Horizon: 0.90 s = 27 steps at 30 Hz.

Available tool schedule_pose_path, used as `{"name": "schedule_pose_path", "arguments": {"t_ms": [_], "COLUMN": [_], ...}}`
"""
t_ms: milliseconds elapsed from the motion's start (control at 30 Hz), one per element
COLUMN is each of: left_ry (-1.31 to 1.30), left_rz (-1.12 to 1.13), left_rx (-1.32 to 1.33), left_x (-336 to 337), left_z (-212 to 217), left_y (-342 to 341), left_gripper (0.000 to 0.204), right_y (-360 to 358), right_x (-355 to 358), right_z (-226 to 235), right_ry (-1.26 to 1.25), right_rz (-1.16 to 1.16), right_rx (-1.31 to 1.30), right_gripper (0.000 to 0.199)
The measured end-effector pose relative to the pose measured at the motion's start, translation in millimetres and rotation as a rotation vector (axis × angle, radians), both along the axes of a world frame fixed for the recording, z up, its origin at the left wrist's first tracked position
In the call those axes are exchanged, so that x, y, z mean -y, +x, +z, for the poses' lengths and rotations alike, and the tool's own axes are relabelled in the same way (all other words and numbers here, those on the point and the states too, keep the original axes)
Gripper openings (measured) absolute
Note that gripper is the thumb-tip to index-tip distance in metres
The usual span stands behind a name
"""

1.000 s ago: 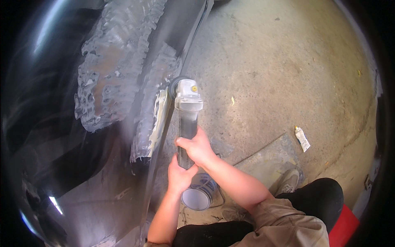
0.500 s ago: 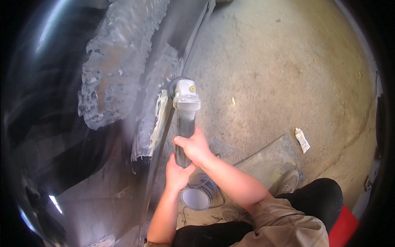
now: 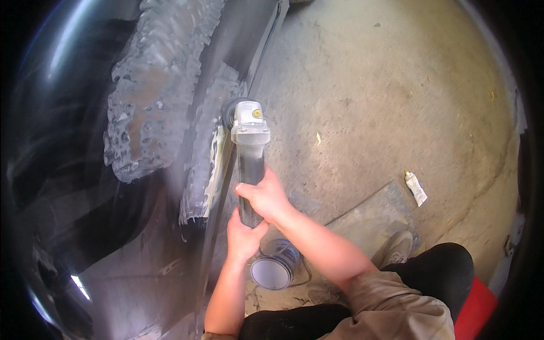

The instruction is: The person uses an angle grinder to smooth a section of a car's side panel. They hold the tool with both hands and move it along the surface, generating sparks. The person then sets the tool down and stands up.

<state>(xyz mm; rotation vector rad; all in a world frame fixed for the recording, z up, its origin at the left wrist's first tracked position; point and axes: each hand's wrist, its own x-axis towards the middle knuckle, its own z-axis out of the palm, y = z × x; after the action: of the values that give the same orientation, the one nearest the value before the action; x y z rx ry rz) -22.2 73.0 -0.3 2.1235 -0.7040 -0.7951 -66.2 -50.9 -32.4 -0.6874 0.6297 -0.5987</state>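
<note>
Both my hands grip the long dark body of an angle grinder (image 3: 250, 161) with a pale metal head. My right hand (image 3: 265, 195) wraps its middle, thumb across the top. Just behind, my left hand (image 3: 245, 238) holds the rear end. The round disc (image 3: 229, 113) on the grinder's head faces left, at the lower edge of a black car panel (image 3: 96, 226); whether it touches is hard to tell. Grey, rough body filler (image 3: 156, 107) covers a wide patch of the panel. A narrower filler strip (image 3: 195, 181) with a cream-coloured edge runs beside the disc.
Below my hands stands a paint can (image 3: 271, 273) with a pale top, a cord looped by it. A flat board (image 3: 368, 218) lies on the concrete floor (image 3: 362, 113) near my shoe (image 3: 398, 248). Farther right lies a white tube (image 3: 416, 189). Something red (image 3: 476, 309) shows behind my leg.
The grinder's head has shifted slightly left and up along the panel edge. Both hands have moved a little with it, keeping the same grip.
</note>
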Motion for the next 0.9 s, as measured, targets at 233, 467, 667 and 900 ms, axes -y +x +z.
{"name": "schedule_pose_path", "arguments": {"t_ms": [233,467,667,900], "left_ry": [0.03,-0.034,-0.056,-0.008], "left_rz": [0.018,0.055,0.069,0.008], "left_rx": [-0.055,-0.03,-0.033,-0.054], "left_x": [-13,-42,-43,-46], "left_z": [-2,-12,-9,-16], "left_y": [-3,-12,-10,-7], "left_gripper": [0.053,0.052,0.048,0.051], "right_y": [-2,-6,-3,-8], "right_x": [-13,-45,-45,-43], "right_z": [-9,-15,-2,-9], "right_ry": [0.037,-0.033,-0.083,-0.014], "right_rz": [-0.027,0.049,-0.029,-0.016], "right_rx": [-0.05,-0.125,-0.128,-0.136], "right_gripper": [0.057,0.06,0.054,0.053]}}
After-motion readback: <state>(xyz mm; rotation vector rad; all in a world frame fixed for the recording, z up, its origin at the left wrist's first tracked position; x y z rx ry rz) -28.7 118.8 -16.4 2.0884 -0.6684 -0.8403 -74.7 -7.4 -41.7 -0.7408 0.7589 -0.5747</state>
